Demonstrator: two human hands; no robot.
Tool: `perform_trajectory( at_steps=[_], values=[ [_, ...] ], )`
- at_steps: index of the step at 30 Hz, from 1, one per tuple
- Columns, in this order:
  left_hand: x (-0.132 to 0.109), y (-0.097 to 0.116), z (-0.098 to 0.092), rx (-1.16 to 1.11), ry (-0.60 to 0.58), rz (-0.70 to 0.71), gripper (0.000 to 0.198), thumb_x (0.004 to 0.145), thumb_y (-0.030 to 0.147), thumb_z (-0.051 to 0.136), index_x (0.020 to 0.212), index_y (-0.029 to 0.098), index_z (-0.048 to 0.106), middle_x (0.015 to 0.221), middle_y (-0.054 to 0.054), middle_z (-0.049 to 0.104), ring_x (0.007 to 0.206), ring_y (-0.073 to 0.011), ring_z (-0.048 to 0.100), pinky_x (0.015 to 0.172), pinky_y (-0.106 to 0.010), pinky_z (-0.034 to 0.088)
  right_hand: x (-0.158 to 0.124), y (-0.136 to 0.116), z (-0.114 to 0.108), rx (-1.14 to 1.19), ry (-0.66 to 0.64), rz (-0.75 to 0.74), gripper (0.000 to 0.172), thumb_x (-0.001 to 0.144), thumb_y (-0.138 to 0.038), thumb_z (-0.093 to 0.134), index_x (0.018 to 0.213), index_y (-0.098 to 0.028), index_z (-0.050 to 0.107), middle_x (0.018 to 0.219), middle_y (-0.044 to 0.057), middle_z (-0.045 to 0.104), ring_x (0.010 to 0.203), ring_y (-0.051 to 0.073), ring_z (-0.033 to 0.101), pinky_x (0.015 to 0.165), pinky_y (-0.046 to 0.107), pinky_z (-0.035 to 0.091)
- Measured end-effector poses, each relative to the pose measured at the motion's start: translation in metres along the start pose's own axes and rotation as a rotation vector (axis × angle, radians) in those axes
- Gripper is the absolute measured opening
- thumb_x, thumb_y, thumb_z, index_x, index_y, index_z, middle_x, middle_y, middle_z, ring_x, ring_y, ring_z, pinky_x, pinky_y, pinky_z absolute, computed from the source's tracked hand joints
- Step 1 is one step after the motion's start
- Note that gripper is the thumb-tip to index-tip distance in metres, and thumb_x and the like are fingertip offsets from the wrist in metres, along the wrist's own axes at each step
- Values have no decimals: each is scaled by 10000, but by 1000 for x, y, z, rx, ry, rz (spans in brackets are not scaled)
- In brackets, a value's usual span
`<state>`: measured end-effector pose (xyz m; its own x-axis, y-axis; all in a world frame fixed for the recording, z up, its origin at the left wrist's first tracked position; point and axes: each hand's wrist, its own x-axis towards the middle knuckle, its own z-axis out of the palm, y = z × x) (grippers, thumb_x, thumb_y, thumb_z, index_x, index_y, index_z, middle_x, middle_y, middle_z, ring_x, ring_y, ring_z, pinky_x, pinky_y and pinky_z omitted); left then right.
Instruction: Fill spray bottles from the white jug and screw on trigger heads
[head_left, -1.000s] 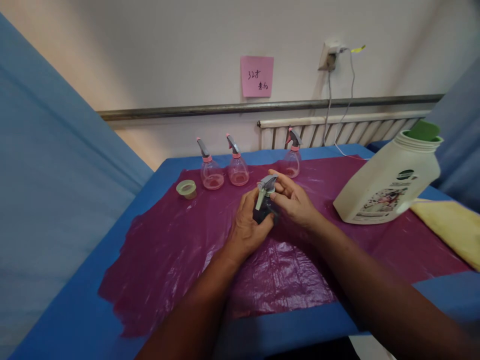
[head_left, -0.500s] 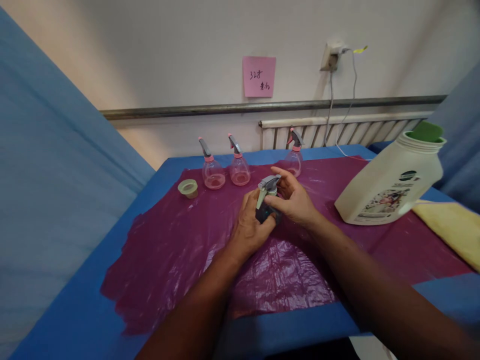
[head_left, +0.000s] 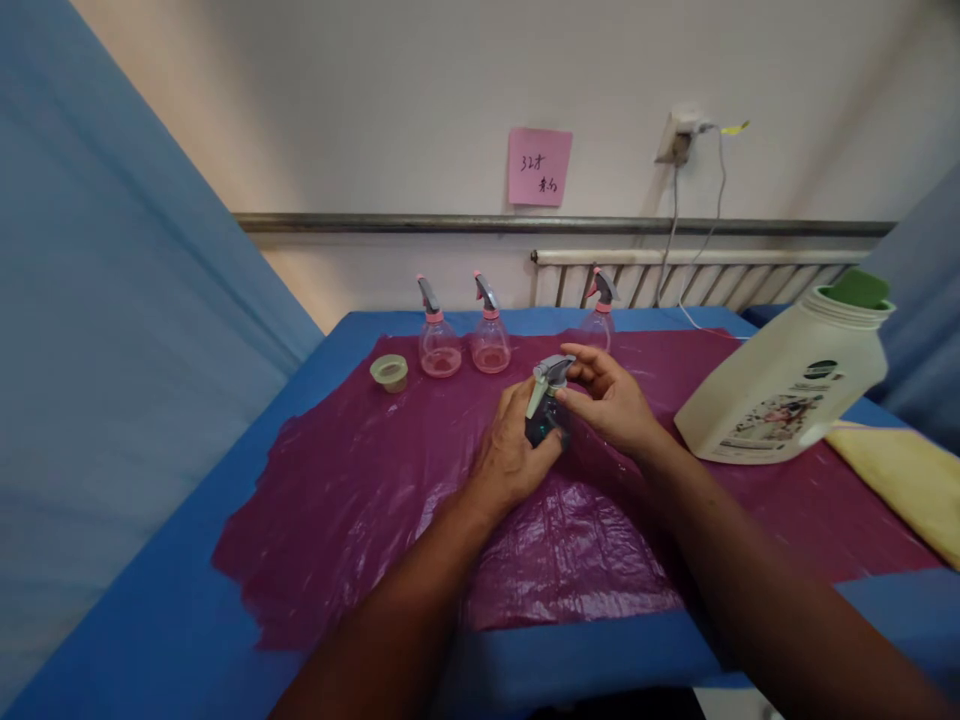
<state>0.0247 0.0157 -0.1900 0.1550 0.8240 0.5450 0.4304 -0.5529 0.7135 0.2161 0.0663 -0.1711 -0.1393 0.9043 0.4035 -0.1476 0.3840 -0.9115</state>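
Observation:
A small spray bottle [head_left: 553, 372] with a grey head, a pale green trigger and a dark body stands upright between my hands. Wrapped round its body is my left hand [head_left: 511, 446], its thumb across the near side. My right hand [head_left: 613, 408] is curled at the neck and head, the thumb at the collar and the fingers behind the head. Part of the bottle's body is hidden by my fingers. Behind stand three clear spray bottles with pink collars, one at the left [head_left: 440, 358], one in the middle [head_left: 491, 354] and one behind my right hand [head_left: 598, 328], each with grey heads.
A small lidless-looking tub [head_left: 390, 373] sits at the left. To the right leans a large cream jug [head_left: 780, 385] with green in its mouth, beside a yellow cloth [head_left: 900, 475]. Purple plastic sheeting [head_left: 360, 500] covers the blue table [head_left: 180, 580]. Blue curtains hang on both sides.
The view has shifted slightly, so most things appear a little further right and lower. My right fingers have loosened and turned a little at the bottle's neck; my left grip stays.

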Motion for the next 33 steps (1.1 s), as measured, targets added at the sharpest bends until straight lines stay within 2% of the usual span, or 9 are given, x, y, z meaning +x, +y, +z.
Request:
perform_trajectory(
  at_steps=[5, 12, 17, 19, 22, 25, 29, 33],
  values=[
    [-4, -2, 2, -40, -3, -45, 855, 940, 220, 780, 1704, 277, 400, 1641, -133, 601, 1517, -325, 611, 1304, -542, 496, -1, -6, 0, -37, -22, 48, 700, 811, -397, 956, 1440, -304, 663, 1109, 34, 787, 1084, 239, 764, 1008, 421, 619],
    [-7, -5, 7, -56, -17, -56, 911, 951, 236, 761, 1747, 254, 317, 1694, -156, 585, 1555, -324, 599, 1324, -558, 483, -2, -17, -6, -81, -130, 101, 799, 817, -406, 974, 1522, -314, 610, 1231, 66, 825, 1201, 263, 771, 1154, 489, 570],
    [-9, 0, 11, -93, -50, -172, 964, 956, 197, 711, 1792, 237, 232, 1783, -189, 498, 1607, -350, 563, 1351, -589, 459, 0, -24, -13, -37, -165, 199, 777, 783, -440, 998, 1471, -305, 662, 1261, 71, 831, 1205, 263, 768, 1101, 462, 595],
    [-10, 1, 12, -71, -29, -216, 973, 968, 230, 720, 1799, 228, 213, 1784, -210, 489, 1625, -376, 538, 1355, -631, 441, 9, -25, -16, -76, -110, 186, 733, 725, -430, 1026, 1373, -282, 715, 1184, 58, 838, 1103, 249, 776, 1033, 439, 614],
    [-12, 1, 11, 13, 6, -227, 910, 992, 295, 719, 1775, 189, 266, 1775, -246, 478, 1649, -410, 493, 1357, -684, 415, 38, -26, -21, -182, 124, 76, 627, 674, -437, 1017, 1208, -253, 744, 1033, 23, 816, 941, 220, 748, 914, 404, 619],
    [-15, 3, 10, 86, -12, -149, 741, 1020, 292, 672, 1701, 191, 397, 1715, -219, 543, 1615, -386, 528, 1343, -659, 443, 79, -24, -21, -384, 330, -25, 534, 709, -467, 938, 1135, -230, 721, 1014, 33, 797, 882, 218, 722, 855, 400, 609],
    [-20, 8, 9, 146, -100, -12, 577, 1033, 252, 631, 1597, 209, 518, 1597, -171, 635, 1514, -350, 614, 1304, -604, 505, 129, -13, -13, -704, 416, -38, 417, 758, -451, 844, 1059, -187, 730, 985, 82, 790, 852, 238, 699, 866, 423, 588],
    [-22, 15, 5, 182, -153, 44, 543, 1028, 225, 623, 1564, 195, 544, 1548, -171, 662, 1453, -355, 644, 1265, -593, 541, 156, 7, -5, -827, 462, -4, 394, 781, -429, 822, 1062, -161, 757, 1031, 141, 798, 927, 286, 703, 944, 464, 561]
  ],
)
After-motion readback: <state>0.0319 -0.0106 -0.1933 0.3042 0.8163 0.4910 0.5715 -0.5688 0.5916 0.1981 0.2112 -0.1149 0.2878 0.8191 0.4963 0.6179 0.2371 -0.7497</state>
